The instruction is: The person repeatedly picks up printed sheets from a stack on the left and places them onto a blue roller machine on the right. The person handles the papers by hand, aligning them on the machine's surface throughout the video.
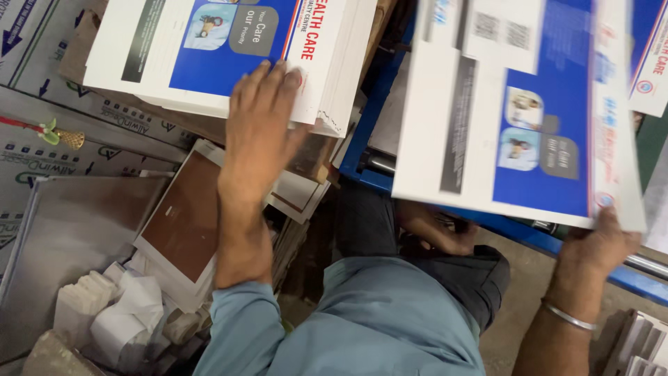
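Printed card sheet, white and blue, is held tilted at upper right, gripped at its lower corner by right hand. Left hand rests flat, fingers released, on stack of printed sheets at upper left.

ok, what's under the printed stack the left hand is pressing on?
Left hand lies flat on the white-and-blue printed stack. Beneath its edge a brown board shows, and lower, white-bordered brown sheets. Anything further under the stack is covered.

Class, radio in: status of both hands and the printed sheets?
Left hand flat on the sheet stack. Right hand gripping a blurred printed sheet. Nothing between them.
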